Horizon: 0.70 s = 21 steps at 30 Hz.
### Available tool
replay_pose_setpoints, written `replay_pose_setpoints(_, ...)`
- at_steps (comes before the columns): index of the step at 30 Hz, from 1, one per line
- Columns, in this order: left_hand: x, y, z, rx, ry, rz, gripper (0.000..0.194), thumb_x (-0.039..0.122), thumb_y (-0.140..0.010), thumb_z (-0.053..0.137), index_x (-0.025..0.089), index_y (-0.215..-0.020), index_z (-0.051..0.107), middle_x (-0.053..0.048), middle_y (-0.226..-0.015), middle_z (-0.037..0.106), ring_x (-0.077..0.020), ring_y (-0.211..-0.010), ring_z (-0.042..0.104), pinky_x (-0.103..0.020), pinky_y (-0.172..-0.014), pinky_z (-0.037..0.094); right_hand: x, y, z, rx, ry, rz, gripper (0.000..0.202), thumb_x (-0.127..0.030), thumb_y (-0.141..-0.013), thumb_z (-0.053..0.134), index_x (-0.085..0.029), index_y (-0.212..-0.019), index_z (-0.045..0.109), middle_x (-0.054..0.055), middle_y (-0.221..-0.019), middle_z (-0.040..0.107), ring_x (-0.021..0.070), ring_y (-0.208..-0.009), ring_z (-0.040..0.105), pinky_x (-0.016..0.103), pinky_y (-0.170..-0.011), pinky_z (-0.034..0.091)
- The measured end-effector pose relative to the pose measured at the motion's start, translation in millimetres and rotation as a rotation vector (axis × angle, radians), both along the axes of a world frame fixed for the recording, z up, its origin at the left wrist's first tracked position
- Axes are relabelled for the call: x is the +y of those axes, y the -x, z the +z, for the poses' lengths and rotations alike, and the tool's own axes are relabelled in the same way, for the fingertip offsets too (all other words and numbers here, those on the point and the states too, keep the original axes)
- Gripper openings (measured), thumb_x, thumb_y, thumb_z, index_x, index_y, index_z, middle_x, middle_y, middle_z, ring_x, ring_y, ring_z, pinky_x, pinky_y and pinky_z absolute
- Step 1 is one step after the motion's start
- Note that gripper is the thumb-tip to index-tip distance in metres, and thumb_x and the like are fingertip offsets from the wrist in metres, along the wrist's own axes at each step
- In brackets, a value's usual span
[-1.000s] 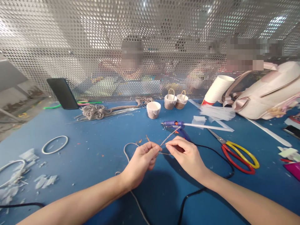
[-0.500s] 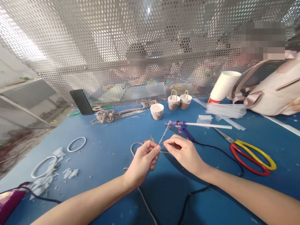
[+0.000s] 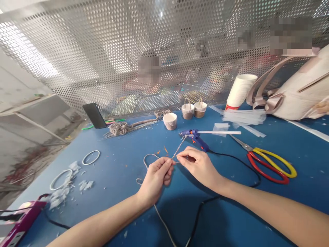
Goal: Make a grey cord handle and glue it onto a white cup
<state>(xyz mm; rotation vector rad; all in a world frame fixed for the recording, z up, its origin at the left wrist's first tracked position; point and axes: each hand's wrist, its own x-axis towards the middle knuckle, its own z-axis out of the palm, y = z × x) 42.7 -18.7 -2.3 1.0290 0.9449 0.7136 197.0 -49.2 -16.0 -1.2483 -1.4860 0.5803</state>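
My left hand (image 3: 157,176) pinches a thin beige cord (image 3: 178,148) near the middle of the blue table. The cord runs up from my fingertips to the nozzle end of a blue glue gun (image 3: 196,137), which lies on the table with a clear glue stick in its back. Close to the left one, my right hand (image 3: 197,166) has its thumb and forefinger pressed together on a short stretch of cord between the hands. A loose length of cord (image 3: 161,219) loops left of my left hand and trails to the front edge.
Behind are a white cup (image 3: 170,121), two handled cups (image 3: 188,111), a cord bundle (image 3: 119,128) and a phone (image 3: 94,115). Scissors (image 3: 272,163), plastic strips, stacked paper cups (image 3: 240,91) and a bag lie right. Rings, scraps and a power strip (image 3: 27,219) are left.
The view has shifted slightly, bringing more of the power strip into sight. Both hands stay close together on the cord, with a small change in my right fingers' position.
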Motion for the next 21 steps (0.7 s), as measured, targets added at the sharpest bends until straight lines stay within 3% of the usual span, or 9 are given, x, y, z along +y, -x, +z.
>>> replay_pose_setpoints(7,-2,-1,-7.4,-0.04,-0.014,0.071,0.031,0.036,-0.068,0.074,0.016,-0.075,0.051,0.01,-0.048,0.035,-0.0025,-0.041,0.024,-0.015,-0.038,0.016,0,3,-4.2,0.014,0.017,0.015,0.014,-0.014,-0.083,0.056,-0.018,-0.075,0.067,0.0,-0.068,0.06,0.0118,-0.061,0.055,0.023,-0.058,0.043)
replay_pose_setpoints(21,-3,2,-12.5,-0.031,0.003,0.01,0.033,0.045,-0.074,0.066,0.015,-0.074,0.054,0.007,-0.054,0.039,-0.0028,-0.043,0.024,-0.016,-0.041,0.015,1,2,-8.3,-0.005,0.026,-0.001,0.014,-0.015,-0.083,0.056,-0.019,-0.075,0.067,0.0,-0.068,0.06,0.012,-0.06,0.053,0.023,-0.056,0.042)
